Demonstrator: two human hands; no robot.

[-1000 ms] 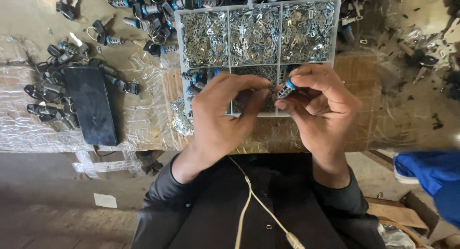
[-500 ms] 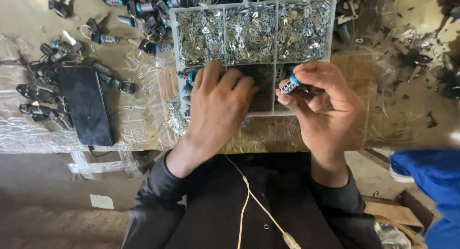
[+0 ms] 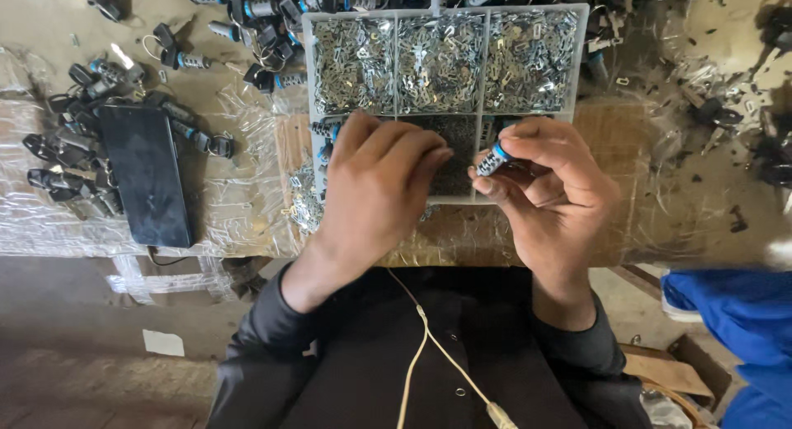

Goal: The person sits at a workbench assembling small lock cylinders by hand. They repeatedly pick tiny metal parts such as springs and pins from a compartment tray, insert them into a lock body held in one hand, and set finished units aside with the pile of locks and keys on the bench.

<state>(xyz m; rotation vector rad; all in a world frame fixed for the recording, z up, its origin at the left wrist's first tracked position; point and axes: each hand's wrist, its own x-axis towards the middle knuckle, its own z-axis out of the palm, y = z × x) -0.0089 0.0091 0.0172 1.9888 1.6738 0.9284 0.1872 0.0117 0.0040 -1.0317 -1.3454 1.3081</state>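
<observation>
Six-compartment tray, metal clips, small cylinder

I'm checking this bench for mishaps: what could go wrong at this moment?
1. The right hand pinches the small blue-tipped cylinder only at the fingertips, above the compartment tray; if it slips, it may drop among the loose metal pieces.
2. The left hand reaches into a lower compartment; a snagged finger could tip or scatter small parts.
3. The tray's near edge sits close to the table edge, so a nudge might push it off.
</observation>
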